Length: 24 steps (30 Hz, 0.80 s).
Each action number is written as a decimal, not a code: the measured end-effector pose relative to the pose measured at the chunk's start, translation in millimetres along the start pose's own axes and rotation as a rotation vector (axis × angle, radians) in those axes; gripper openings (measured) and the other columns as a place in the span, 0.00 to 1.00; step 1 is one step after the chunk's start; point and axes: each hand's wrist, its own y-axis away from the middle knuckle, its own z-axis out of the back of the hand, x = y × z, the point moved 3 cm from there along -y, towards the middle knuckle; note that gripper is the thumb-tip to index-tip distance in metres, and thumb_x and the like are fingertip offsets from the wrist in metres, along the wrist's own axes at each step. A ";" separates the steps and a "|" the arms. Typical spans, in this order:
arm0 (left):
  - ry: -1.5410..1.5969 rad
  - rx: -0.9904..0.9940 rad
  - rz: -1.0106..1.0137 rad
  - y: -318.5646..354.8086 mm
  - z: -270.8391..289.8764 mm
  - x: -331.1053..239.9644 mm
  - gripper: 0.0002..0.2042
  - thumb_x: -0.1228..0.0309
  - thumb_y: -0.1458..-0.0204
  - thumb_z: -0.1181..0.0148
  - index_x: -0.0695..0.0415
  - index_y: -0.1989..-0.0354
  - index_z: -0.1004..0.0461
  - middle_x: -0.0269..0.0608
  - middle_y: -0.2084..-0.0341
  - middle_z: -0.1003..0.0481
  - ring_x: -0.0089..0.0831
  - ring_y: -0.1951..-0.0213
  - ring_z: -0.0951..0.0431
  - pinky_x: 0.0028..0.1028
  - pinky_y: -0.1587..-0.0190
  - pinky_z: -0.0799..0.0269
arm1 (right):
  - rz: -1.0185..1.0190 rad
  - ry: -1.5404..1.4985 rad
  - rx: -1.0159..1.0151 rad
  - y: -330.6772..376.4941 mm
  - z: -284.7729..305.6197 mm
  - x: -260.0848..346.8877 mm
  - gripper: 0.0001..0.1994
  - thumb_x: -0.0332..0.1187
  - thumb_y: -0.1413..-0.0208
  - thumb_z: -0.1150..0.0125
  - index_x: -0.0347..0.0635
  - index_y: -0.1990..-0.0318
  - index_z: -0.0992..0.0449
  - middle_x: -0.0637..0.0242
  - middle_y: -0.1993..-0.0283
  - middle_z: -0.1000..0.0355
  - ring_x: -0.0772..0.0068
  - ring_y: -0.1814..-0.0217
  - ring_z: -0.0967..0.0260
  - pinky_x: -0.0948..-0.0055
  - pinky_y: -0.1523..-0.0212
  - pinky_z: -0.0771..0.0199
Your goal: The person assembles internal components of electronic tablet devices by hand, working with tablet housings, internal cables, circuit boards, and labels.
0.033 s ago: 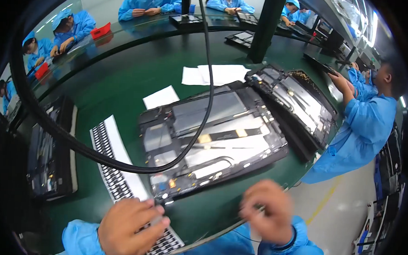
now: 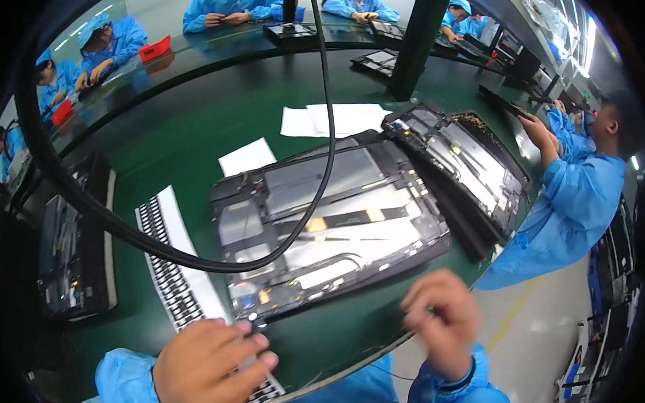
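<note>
My left hand (image 2: 210,364) rests palm down over the near end of a long white strip sheet (image 2: 191,289) with rows of small black pieces, its fingers stretched out and slightly bent. My right hand (image 2: 446,323) hovers at the table's front edge, thumb and fingers pinched together; anything between them is too small and blurred to make out. Ahead of both hands lies an opened tablet-like device (image 2: 349,238) on a dark stack, its silvery battery area and circuit parts exposed. A similar opened device (image 2: 466,164) leans on its right side, tilted.
A black cable (image 2: 157,251) loops across the view above the device. White papers (image 2: 247,157) lie behind it on the green table (image 2: 197,129). Another stack of devices (image 2: 76,250) is at left, a dark post (image 2: 420,52) at the back. A co-worker (image 2: 582,189) sits at right.
My right hand has risen a little and moved right. My left hand has shifted slightly right on the strip sheet. The opened devices lie as before; the view has turned slightly.
</note>
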 end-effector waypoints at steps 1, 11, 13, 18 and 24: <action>0.002 0.016 -0.030 -18.1 -0.3 -8.4 0.15 0.74 0.71 0.38 0.59 0.68 0.26 0.43 0.68 0.27 0.40 0.66 0.27 0.35 0.66 0.32 | -0.128 -0.028 -0.147 -2.4 18.3 -6.4 0.03 0.19 0.64 0.49 0.37 0.78 0.32 0.62 0.69 0.34 0.72 0.68 0.37 0.77 0.66 0.37; 0.021 0.137 -0.237 -107.1 -48.0 10.1 0.13 0.76 0.60 0.49 0.68 0.65 0.29 0.52 0.61 0.30 0.43 0.61 0.29 0.32 0.60 0.30 | -0.132 0.132 0.038 -41.5 34.4 -38.2 0.03 0.23 0.65 0.44 0.40 0.78 0.29 0.55 0.50 0.35 0.51 0.41 0.49 0.60 0.43 0.54; 0.048 0.089 -0.208 -109.4 -45.9 9.1 0.13 0.76 0.63 0.49 0.71 0.67 0.30 0.53 0.61 0.31 0.44 0.60 0.30 0.34 0.58 0.31 | -0.148 0.115 0.033 -42.6 36.3 -39.5 0.03 0.23 0.66 0.44 0.40 0.78 0.29 0.54 0.51 0.35 0.51 0.41 0.49 0.59 0.43 0.54; 0.039 0.111 -0.192 -109.7 -46.7 6.7 0.13 0.77 0.62 0.49 0.71 0.66 0.30 0.53 0.60 0.32 0.44 0.59 0.30 0.33 0.58 0.31 | -0.131 0.120 0.041 -43.1 38.6 -40.5 0.04 0.23 0.67 0.43 0.39 0.79 0.29 0.53 0.52 0.34 0.51 0.43 0.48 0.60 0.43 0.53; 0.041 0.117 -0.190 -109.5 -47.4 6.2 0.13 0.77 0.61 0.49 0.71 0.66 0.30 0.52 0.60 0.32 0.44 0.59 0.31 0.33 0.58 0.31 | -0.124 0.195 0.046 -43.1 36.7 -38.7 0.04 0.23 0.67 0.43 0.40 0.79 0.29 0.55 0.52 0.34 0.51 0.43 0.47 0.60 0.44 0.52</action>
